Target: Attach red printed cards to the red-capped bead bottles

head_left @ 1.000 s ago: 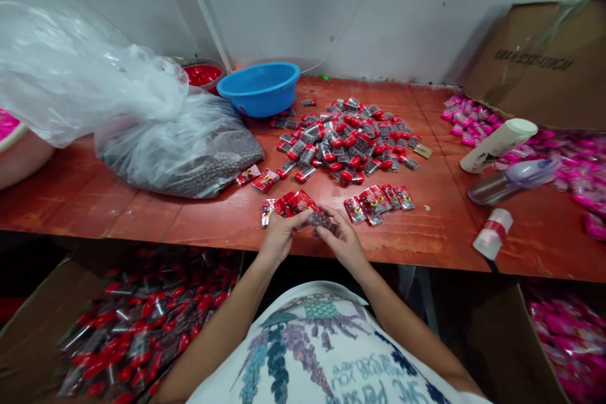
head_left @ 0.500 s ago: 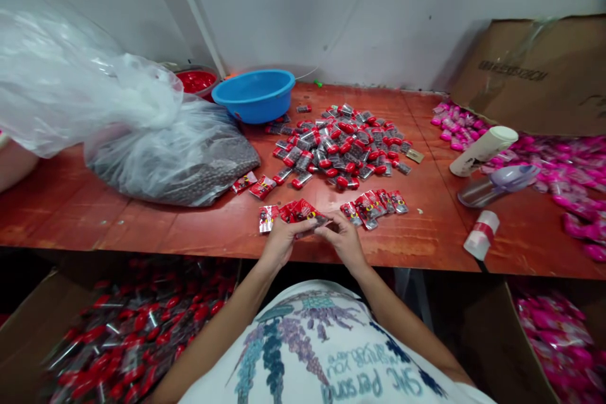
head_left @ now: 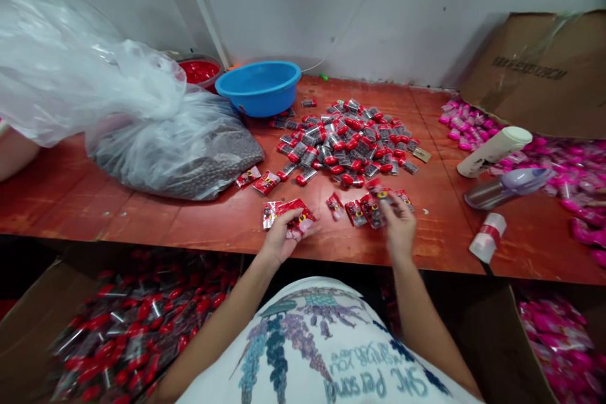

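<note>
My left hand (head_left: 284, 233) pinches a small red printed packet (head_left: 299, 213) between thumb and fingers, near the table's front edge. Beneath it, partly hidden, lie more flat red and clear packets (head_left: 271, 213). My right hand (head_left: 399, 222) is farther right, its fingers closed on another red packet (head_left: 377, 188), slightly blurred. That packet is over a short row of red packets with dark contents (head_left: 356, 212). One packet (head_left: 335, 206) lies alone between my two hands. Beyond them spreads a heap of small clear containers with red caps and dark contents (head_left: 350, 142).
A clear plastic bag of dark pieces (head_left: 189, 151) slumps at left beside a blue basin (head_left: 258, 88). At right are a white cup (head_left: 495, 151), a lidded bottle (head_left: 506, 188), a roll (head_left: 487, 237), pink items (head_left: 466, 123) and a carton (head_left: 534, 76). Boxes of items stand below the table.
My right hand has left my left hand and moved right to the row, carrying a packet. A lone packet now lies left of the row. The view has shifted slightly.
</note>
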{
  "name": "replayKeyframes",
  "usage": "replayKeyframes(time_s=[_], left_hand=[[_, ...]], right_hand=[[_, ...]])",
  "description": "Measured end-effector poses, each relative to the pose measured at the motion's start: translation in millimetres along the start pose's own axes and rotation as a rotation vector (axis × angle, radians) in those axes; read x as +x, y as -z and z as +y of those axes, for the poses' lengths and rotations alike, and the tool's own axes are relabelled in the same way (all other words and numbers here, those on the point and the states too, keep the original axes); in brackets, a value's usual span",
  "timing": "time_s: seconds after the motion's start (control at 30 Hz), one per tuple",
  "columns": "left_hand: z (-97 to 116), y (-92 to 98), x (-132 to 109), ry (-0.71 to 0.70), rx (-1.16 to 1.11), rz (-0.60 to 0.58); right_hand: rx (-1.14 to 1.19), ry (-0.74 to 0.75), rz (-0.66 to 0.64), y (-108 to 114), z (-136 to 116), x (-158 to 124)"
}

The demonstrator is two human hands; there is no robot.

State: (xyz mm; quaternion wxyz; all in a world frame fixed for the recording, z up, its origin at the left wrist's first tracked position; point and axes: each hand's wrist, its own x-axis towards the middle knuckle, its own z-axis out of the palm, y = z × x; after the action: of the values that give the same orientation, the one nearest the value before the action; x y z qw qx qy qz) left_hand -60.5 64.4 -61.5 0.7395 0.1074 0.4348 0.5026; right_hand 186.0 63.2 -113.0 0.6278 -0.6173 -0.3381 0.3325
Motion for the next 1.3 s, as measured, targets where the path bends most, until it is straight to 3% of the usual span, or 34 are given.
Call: replayKeyframes(time_s=[0.07, 0.13, 0.2, 0.27, 0.3, 0.4, 0.53, 0.63, 0.83, 0.93, 1.0, 1.13, 1.2, 1.3], left_hand=[[2, 3.1, 0, -0.01, -0.002, 0.034], [1, 4.2, 2, -0.021, 0.017, 0.052], [-1, 3.7, 4, -0.027, 0.046, 0.065], [-3, 2.5, 6, -0.026, 0.084, 0.091], [-4, 2.0, 6, -0.028, 0.098, 0.112], [-4, 3.1, 8, -0.031, 0.104, 0.148], [-6, 11.9, 7, -0.026, 0.078, 0.113], [-9, 19.2, 3, -0.029, 0.074, 0.14], [-10, 19.8, 0, -0.027, 0.064, 0.002], [-8, 19.6, 6, -0.127, 0.023, 0.054], [-5, 21.8, 10, -0.201, 0.008, 0.092], [-1, 29.1, 11, -0.264, 0.048, 0.062], [1, 32.1, 9, -0.256, 0.075, 0.076], [5, 34.4, 7, -0.252, 0.094, 0.148]], right_hand=[[-0.088, 0.032, 0.129, 23, 10, 25], [-0.262, 0.066, 0.159, 38, 16, 39], [-0.482, 0.157, 0.192, 39, 15, 37], [-0.642, 0.309, 0.196, 25, 9, 21], [-0.684, 0.393, 0.155, 13, 5, 9], [-0.775, 0.57, -0.205, -31, 2, -23], [-1.015, 0.618, -0.406, -76, 13, -39], [-1.012, 0.632, -0.488, -87, 18, -36], [-0.564, 0.701, -0.658, -92, 0, -49], [-0.335, 0.594, -0.725, -99, -7, -58], [-0.177, 0.37, -0.693, -104, -9, -59], [0.125, -0.077, -0.713, -116, -12, -55], [0.179, -0.115, -0.753, -121, -13, -54], [0.115, -0.036, -0.832, -129, -13, -49]])
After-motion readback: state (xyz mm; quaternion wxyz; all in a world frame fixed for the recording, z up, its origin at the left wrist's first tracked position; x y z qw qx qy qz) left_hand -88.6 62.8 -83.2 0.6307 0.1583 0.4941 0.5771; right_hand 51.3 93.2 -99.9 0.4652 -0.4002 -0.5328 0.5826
